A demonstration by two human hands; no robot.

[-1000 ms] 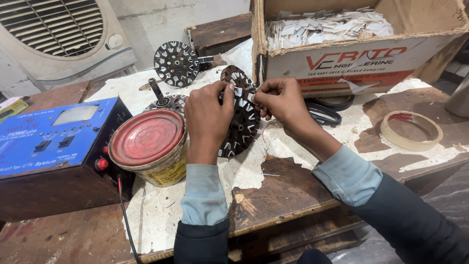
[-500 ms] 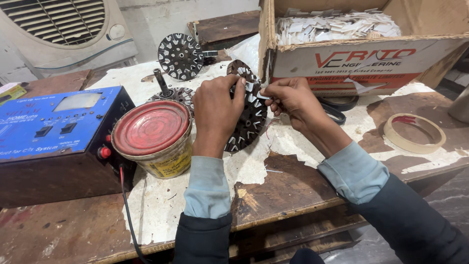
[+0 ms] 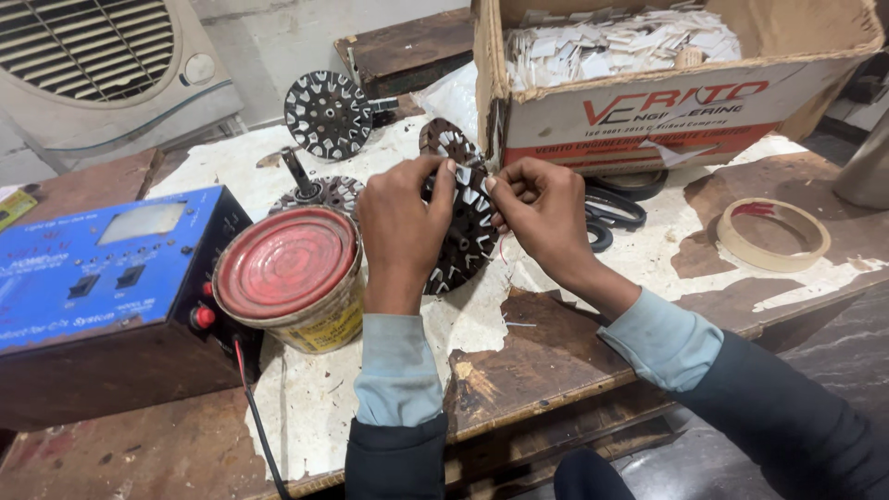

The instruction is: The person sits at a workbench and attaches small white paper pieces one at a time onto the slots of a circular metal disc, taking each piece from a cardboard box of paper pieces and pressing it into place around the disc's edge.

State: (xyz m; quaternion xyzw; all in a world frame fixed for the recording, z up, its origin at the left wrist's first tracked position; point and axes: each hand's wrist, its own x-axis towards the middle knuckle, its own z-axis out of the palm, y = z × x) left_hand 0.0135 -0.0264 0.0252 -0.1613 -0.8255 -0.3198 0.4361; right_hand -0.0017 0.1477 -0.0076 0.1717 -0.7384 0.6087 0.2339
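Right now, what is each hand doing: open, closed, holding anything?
Left hand: closed on the dark round slotted metal stator disc.
Right hand: fingers pinched at the disc's top edge; what they hold cannot be told.

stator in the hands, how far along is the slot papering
Partly done, by the look of it. White paper shows in several slots of the stator. Left hand steadies it; right hand pinches a slip at the top edge. Some slots look dark, seemingly unfilled. More slips fill the box.

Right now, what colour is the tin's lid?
Red, worn; the tin shows best in the head view.
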